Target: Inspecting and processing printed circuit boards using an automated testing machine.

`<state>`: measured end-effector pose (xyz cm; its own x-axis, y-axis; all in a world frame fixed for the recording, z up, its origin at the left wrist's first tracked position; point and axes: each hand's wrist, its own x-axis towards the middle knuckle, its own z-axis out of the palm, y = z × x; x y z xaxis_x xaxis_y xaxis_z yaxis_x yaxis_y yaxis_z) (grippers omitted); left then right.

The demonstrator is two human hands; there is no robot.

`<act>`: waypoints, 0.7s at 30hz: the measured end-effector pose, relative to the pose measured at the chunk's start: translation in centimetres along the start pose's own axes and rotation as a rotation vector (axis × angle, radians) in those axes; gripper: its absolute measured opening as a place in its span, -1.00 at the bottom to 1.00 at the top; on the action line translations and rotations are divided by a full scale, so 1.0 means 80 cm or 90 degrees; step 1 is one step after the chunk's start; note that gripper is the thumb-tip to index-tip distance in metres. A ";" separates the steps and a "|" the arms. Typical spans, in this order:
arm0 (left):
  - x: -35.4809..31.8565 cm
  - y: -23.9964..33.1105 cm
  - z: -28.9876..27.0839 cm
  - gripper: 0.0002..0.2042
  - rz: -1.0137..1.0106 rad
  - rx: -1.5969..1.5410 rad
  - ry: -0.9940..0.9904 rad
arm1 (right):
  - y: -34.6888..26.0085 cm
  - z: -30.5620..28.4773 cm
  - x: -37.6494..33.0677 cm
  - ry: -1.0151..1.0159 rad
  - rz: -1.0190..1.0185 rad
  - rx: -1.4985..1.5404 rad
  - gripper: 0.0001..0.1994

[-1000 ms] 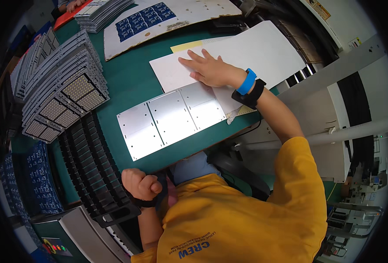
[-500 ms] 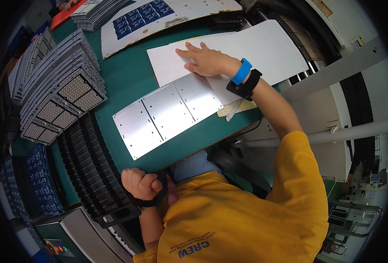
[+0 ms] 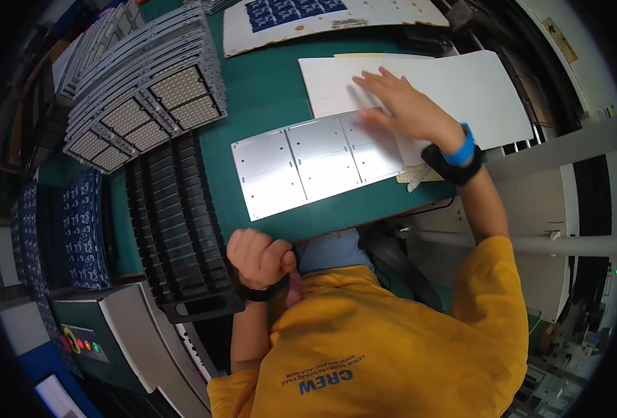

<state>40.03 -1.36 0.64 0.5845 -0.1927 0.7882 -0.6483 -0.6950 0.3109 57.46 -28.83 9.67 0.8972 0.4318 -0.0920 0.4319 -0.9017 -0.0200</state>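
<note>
A silver metal panel (image 3: 322, 160) with small holes and dark slots lies flat on the green table. Over its far right corner, my right hand (image 3: 409, 108) is open, fingers spread and thumb slightly blurred. White sheets (image 3: 475, 83) lie under and beyond this hand, which holds nothing; whether it touches the panel or sheets, I cannot tell. At the table's front edge, left of my body, my left hand (image 3: 258, 256) is closed in a fist with nothing showing in it.
A tall stack of LED-type panels (image 3: 155, 97) stands at far left. In front of it is a black slotted rack (image 3: 176, 216). Blue printed boards (image 3: 82, 230) stand further left, above a machine's lit button panel (image 3: 85, 343). A worn white board (image 3: 392, 17) lies at the back.
The whole view has shifted, so the table's things sit further right in the picture. My right hand's fingers have lifted somewhat from the white sheets. My left fist stays closed.
</note>
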 end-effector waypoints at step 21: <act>0.018 0.037 -0.021 -0.88 -0.109 -0.155 0.025 | -0.096 -0.041 -0.084 0.243 -0.215 0.046 -0.04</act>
<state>38.15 -2.52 3.57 0.6790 -0.0572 0.7319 -0.6432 -0.5269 0.5556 48.42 -24.69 13.67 0.6843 0.6638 0.3017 0.7078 -0.7042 -0.0562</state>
